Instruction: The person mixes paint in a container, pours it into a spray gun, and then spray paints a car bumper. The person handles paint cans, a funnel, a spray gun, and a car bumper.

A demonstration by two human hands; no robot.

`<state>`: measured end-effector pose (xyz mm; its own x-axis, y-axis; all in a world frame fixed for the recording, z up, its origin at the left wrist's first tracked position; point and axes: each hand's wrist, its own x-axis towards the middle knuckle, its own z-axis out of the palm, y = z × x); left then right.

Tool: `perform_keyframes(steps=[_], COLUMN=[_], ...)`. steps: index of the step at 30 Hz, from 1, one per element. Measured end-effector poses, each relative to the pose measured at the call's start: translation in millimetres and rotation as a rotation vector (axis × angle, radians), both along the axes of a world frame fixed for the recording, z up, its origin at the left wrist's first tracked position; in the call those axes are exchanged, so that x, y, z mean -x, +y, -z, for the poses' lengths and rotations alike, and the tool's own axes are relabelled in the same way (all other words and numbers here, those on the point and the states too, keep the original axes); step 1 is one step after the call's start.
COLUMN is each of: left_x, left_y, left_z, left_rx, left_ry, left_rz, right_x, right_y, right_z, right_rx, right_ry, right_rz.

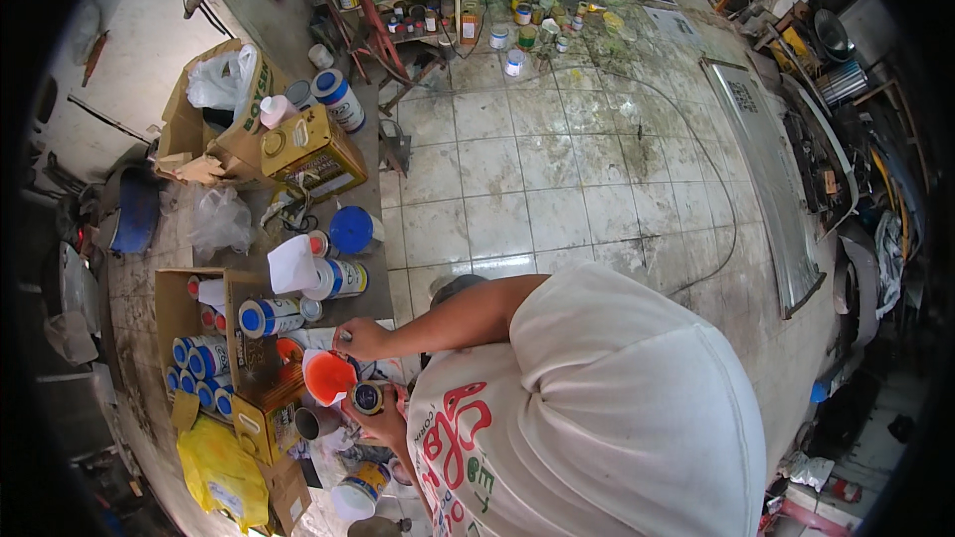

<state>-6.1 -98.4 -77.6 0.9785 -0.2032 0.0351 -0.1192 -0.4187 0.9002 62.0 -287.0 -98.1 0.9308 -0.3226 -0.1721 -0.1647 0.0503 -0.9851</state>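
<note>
Orange-red paint fills a pale cup (329,378) at the edge of the cluttered worktop. Below it, my left hand (374,424) curls in against the cup's near side and appears to hold it. A small round item (368,397) with a dark face and pale rim is at that hand; I cannot tell what it is. Just above the cup is my right hand (364,338), fingertips pinched together; what they hold, if anything, is too small to name. An orange-stained round container (289,350) stands behind the cup. A grey metal cup (314,424) stands nearby.
A carton (239,288) holds several blue-lidded cans. More cans surround a gold rectangular tin (314,153). A yellow plastic bag (221,472) lies at lower left. Paint pots (525,37) stand on the tiled floor, crossed by a hose (696,144). A long panel (766,179) lies right.
</note>
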Motion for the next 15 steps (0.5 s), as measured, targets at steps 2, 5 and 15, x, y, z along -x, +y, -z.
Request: perform_keyframes(steps=[2,5,15], left_x=[-2,-1,-5], left_y=[-11,2,-4], left_z=[4,5,8], left_rx=[-0.12,-0.184,-0.19], left_ry=[-0.07,-0.032,-0.146], left_rz=[0.037,-0.023,-0.031], right_x=[0,9,-9], right_y=[7,7,5], right_z=[4,-11,-11], right_rx=[0.035,0.009,0.189], right_ry=[0.032,0.047,-0.041], right_rz=[-0.011,-0.021,-0.076])
